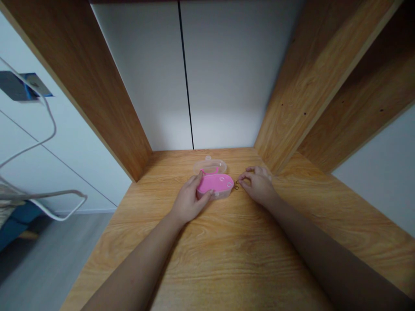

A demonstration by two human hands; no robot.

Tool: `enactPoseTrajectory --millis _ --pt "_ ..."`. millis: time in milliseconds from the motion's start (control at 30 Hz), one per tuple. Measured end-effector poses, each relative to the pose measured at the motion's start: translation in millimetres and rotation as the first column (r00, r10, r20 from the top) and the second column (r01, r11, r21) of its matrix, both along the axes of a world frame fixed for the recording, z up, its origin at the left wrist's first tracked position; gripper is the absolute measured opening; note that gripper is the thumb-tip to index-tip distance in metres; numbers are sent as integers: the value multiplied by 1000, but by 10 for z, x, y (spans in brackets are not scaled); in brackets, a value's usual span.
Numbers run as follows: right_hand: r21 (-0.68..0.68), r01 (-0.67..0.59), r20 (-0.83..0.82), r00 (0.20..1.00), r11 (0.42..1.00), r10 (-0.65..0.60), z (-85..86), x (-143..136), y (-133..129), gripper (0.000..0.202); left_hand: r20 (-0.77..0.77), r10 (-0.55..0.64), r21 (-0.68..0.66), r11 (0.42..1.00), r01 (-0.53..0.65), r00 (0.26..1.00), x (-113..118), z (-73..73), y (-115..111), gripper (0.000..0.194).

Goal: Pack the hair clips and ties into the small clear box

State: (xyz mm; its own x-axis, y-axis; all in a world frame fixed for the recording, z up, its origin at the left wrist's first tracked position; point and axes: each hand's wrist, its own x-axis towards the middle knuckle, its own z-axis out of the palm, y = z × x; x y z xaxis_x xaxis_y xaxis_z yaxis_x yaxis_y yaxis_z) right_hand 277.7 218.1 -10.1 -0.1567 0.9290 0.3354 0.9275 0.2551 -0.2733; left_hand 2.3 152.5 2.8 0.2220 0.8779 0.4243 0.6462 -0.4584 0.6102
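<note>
A small clear box with a pink insert rests on the wooden surface, its clear lid flipped open behind it. Two light ring-like shapes lie on the right part of the pink insert. My left hand grips the box's left end, thumb along the front and fingers behind. To the right of the box, my right hand pinches a small dark ring between thumb and forefinger. Another dark ring lies just below it. Something clear shows behind my right hand, its shape unclear.
The wooden surface lies between a left wooden panel and a right one, with a pale back panel behind. A white cable hangs at the far left, above a blue item.
</note>
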Motion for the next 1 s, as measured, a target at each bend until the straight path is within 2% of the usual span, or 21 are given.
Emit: enactPoseTrajectory --millis 167,433,733,1000 --pt "-23 4 23 1000 1000 -3 -17 -65 -30 21 8 -3 -4 1000 3 1000 -2 5 3 67" --pt "16 -23 38 999 1000 23 -8 -55 -29 20 24 -3 -9 1000 3 1000 -4 -11 5 67" --pt "-38 -33 20 999 999 34 -14 -102 -68 18 3 -3 1 1000 3 1000 -9 -7 18 67" --pt "-19 -119 26 993 993 119 69 -112 -118 20 19 -7 -1 1000 7 1000 -5 -16 14 67"
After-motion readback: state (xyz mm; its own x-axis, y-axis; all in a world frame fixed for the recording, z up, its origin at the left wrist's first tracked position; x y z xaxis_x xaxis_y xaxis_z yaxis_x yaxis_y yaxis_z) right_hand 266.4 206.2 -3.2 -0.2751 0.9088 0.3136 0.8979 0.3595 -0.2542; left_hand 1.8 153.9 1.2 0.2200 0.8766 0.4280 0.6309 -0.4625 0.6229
